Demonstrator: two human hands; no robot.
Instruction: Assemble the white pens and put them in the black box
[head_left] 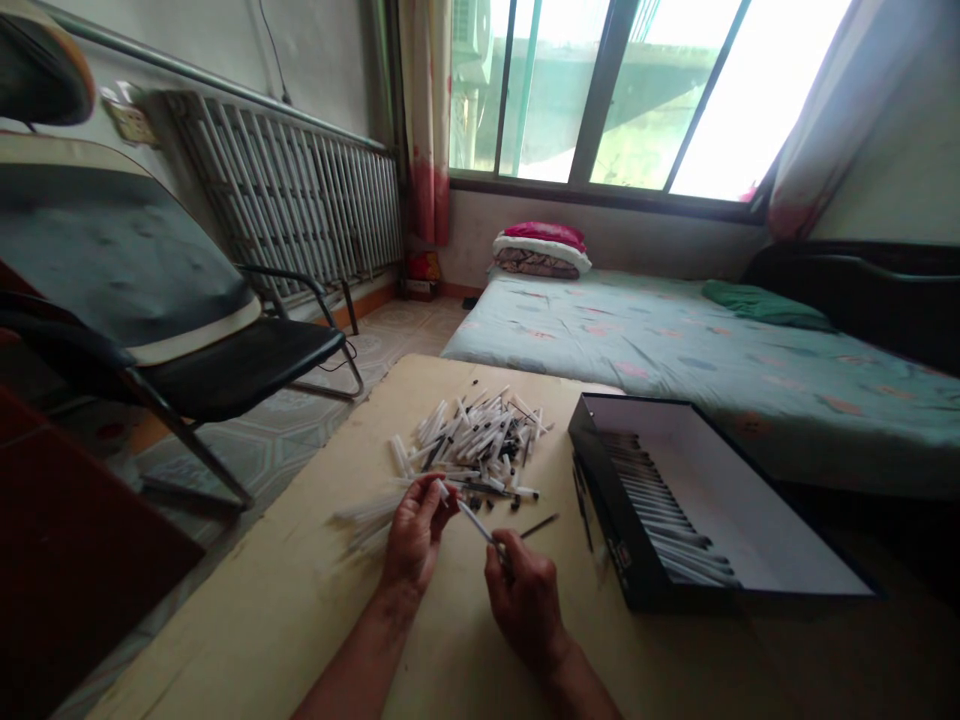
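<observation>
Your eyes go first to the 2 bare hands, close together over the table. The left hand (415, 535) and the right hand (526, 600) both look closed, not open. The fingers (501, 556) of the right hand pinch a thin white pen (475, 522). The left hand's fingers seem to hold the other end of it, though that end is hard to see. Holding it with 2 hands likely keeps it steady.

A thin black stick (540, 526) lies just past the right hand. It may be a pen's ink tube, but it is too small to be sure.

The table (225, 620) is a flat tan board. Just past the hands sits a messy pile of white pen parts (472, 445) with black bits in it, likely put there so they are easy to reach. To the right is a black box (645, 500) with its lid off. Pens (649, 490) lie side by side in it, likely so they stay neat.

Farther off are a black chair (187, 340), a bed (637, 340) with a pink pillow (540, 250), and a bright window (600, 90).
</observation>
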